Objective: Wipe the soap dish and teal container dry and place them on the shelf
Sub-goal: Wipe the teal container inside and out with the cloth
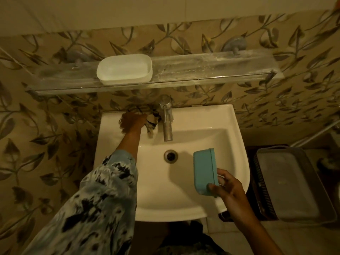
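Soap dish is on the shelf, so half done. Right hand grips the teal container over the sink; left hand clutches the cloth by the tap. The container's wipe remains.

The soap dish and sink are coloured white, the container teal. Grey-brown leaves are printed on the beige wall tiles. The sleeve is mottled blue, white and black; the cloth is streaked black and white.

Fingertips of left hand hidden in patterned cloth, teal container interior unseen
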Action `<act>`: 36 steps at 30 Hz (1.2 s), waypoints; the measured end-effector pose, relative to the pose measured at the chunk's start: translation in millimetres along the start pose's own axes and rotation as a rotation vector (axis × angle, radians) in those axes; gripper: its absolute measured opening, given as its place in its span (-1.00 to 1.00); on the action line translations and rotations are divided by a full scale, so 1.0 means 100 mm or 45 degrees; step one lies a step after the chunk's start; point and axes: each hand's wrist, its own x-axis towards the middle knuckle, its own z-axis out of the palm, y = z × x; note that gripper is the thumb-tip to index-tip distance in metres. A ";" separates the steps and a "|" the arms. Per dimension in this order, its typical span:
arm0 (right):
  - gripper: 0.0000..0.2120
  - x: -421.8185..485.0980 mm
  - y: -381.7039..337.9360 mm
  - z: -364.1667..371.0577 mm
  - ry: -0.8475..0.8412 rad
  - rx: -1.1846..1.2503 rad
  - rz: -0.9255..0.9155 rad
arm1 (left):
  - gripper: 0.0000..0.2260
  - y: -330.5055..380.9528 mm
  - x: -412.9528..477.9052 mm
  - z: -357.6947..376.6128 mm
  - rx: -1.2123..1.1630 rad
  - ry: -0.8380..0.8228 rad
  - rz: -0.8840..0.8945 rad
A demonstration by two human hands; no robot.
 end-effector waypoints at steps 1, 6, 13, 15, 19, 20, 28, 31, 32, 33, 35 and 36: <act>-0.62 -0.01 0.00 0.01 -0.008 0.011 0.000 | -0.36 -0.05 0.02 0.01 -0.027 0.017 0.037; -0.80 0.05 -0.02 0.04 0.024 -0.056 -0.060 | -0.60 -0.36 -0.16 -0.09 -0.448 0.124 0.181; -0.77 0.22 -0.11 -0.03 0.032 -0.255 -0.310 | -0.81 -0.73 -0.95 -0.47 -0.846 0.235 0.639; -0.76 0.26 -0.18 -0.04 0.036 -0.240 -0.380 | -0.89 -0.78 -1.24 -0.56 -0.934 0.177 0.753; -0.77 0.30 -0.30 -0.02 0.057 -0.191 -0.460 | -0.83 -0.72 -1.75 -0.57 -1.029 0.110 0.866; -0.77 0.30 -0.32 -0.02 0.055 -0.178 -0.481 | -0.80 -0.68 -1.84 -0.52 -1.021 0.100 0.884; -0.78 0.29 -0.33 0.01 0.030 -0.096 -0.545 | -0.60 -0.37 -2.45 -0.02 -0.708 -0.050 0.963; -0.76 0.27 -0.34 -0.03 0.063 -0.093 -0.569 | -0.60 -0.40 -2.61 0.08 -0.510 -0.060 1.062; -0.77 0.27 -0.35 -0.02 0.071 -0.104 -0.576 | -0.59 -0.43 -2.65 0.12 -0.446 -0.063 1.071; -0.77 0.28 -0.37 -0.02 0.078 -0.110 -0.577 | -0.56 -0.45 -2.71 0.15 -0.399 -0.073 1.070; -0.76 0.32 -0.37 -0.02 0.081 -0.090 -0.585 | -0.49 -0.48 -2.90 0.21 -0.343 -0.105 1.095; -0.77 0.34 -0.37 -0.01 0.078 -0.061 -0.596 | -0.46 -0.48 -3.01 0.25 -0.304 -0.097 1.148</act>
